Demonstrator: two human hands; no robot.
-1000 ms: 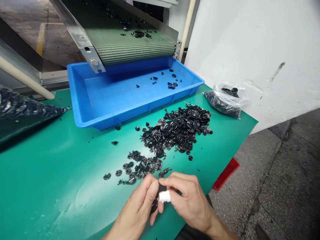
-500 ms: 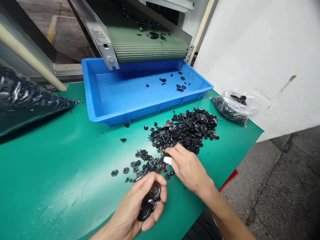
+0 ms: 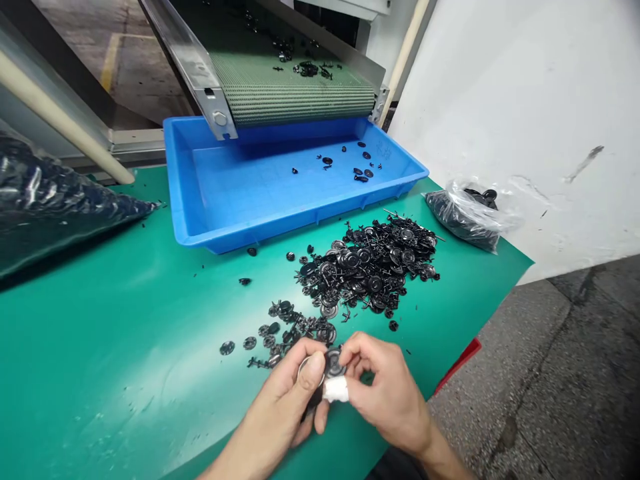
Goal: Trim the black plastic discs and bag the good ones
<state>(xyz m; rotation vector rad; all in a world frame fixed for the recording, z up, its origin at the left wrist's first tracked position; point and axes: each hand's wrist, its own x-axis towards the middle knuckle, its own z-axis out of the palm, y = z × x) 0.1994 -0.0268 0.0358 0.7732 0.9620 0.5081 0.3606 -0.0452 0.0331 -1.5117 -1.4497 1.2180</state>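
My left hand [image 3: 285,400] is closed around several black round plastic discs, mostly hidden by the fingers, with the thumb pressed on top. Close against it, my right hand [image 3: 387,387] pinches another black disc [image 3: 335,362] at its edge. A white wrap [image 3: 336,389] covers a fingertip of my right hand. Just beyond the hands lies a small scatter of black plastic parts [image 3: 295,327]. Behind that sits a larger heap of black parts [image 3: 370,263], a mix of discs and small cross-shaped pieces.
A blue tray [image 3: 300,227] with a few black parts stands under the end of a green conveyor belt [image 3: 300,100]. An open plastic bag [image 3: 465,213] of black parts is at the right. A large filled bag [image 3: 60,200] lies on the green tabletop [image 3: 125,320] at left.
My right hand has left the heap and come down to my left hand, now with a black disc in its fingers. My left thumb has closed over the held discs.
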